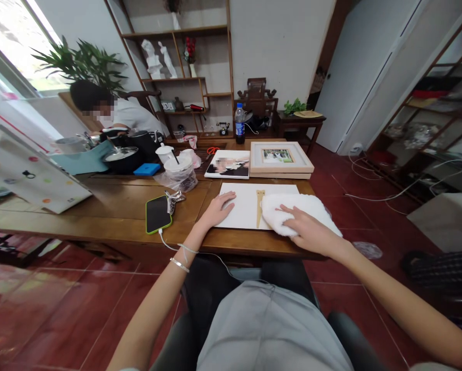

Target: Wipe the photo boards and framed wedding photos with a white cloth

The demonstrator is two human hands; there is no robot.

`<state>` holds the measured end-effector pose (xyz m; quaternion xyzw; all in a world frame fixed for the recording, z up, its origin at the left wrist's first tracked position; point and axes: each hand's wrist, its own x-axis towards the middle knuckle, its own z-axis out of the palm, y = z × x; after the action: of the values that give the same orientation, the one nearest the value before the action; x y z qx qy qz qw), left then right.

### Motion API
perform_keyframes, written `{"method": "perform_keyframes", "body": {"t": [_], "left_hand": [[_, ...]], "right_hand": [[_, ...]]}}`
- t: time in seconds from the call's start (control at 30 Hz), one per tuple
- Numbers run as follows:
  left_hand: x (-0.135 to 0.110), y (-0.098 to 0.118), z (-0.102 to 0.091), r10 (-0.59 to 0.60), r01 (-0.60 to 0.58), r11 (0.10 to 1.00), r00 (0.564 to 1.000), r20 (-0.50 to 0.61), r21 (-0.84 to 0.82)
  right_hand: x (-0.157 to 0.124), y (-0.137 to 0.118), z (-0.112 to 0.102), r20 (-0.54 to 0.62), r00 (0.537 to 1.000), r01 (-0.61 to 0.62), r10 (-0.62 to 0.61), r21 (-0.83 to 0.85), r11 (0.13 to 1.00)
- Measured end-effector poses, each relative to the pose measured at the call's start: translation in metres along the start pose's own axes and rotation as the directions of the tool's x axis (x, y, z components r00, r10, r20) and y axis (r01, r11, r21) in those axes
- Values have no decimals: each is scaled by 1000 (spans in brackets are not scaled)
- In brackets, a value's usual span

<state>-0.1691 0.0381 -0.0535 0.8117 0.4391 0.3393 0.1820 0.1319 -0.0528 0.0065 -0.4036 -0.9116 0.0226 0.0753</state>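
A white flat board [238, 211] lies on the wooden table in front of me. My left hand [218, 208] rests flat on its left side, fingers stretched out and holding nothing. My right hand [310, 229] is pressed on a fluffy white towel [315, 206], with some fingers sunk into the pile and the thumb side partly hidden. The towel covers the right part of the board. Between my hands, a slim tan piece [259, 206] with a cat-like head and a tapering body lies on the board, close to the towel's left edge.
Behind the board are a photo print [228, 164] and a light wooden picture frame [280, 159]. A bottle [239, 123] stands farther back. To the left lie a charging phone [158, 215], a lidded cup [178, 167] and a black pot [120, 158]. Another person [138, 116] sits at the far left.
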Motion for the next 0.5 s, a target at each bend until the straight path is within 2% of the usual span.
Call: {"method": "perform_keyframes", "body": {"t": [0.27,0.5], "left_hand": [[0,1,-1,8,-8,1000,1000,-6,-8],[-1,4,-3,-20,20,1000,1000,1,-13]], "right_hand": [[65,41,11,-48,998,-32,32,6,999],[101,47,16,-93,988,-122,121,1,993]]}}
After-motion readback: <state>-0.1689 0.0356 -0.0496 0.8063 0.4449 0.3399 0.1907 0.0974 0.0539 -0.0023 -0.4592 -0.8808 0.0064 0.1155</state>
